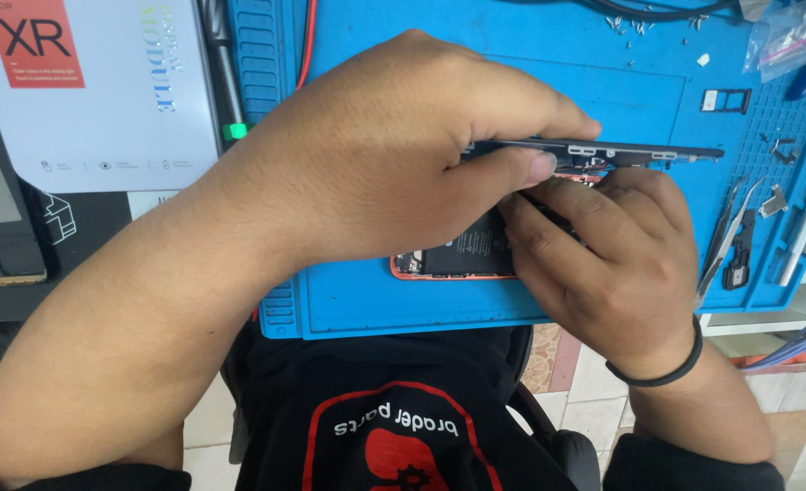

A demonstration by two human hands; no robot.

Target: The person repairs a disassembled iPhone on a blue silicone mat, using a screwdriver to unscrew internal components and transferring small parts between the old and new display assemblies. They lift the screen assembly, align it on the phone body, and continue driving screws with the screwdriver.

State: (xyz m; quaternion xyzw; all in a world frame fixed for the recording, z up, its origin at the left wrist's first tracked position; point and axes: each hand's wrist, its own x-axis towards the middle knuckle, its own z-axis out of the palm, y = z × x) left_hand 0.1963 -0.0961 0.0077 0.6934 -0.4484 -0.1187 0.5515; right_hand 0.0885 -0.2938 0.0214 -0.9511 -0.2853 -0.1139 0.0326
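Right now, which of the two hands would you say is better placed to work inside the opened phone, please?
Probably the right hand: its fingertips already rest inside the coral-framed phone body under the raised screen panel. The left hand is occupied, pinching that panel's edge to hold it tilted up over the blue mat.

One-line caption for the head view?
Left hand lifts a phone's screen panel edge-on while right hand reaches into the open phone body.

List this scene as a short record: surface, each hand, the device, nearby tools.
surface: blue work mat
left hand: grips the lifted black screen panel by its edge
right hand: fingers reach under the panel, into the open phone
device: phone body with coral-red frame, lying flat
nearby tools: tweezers at right
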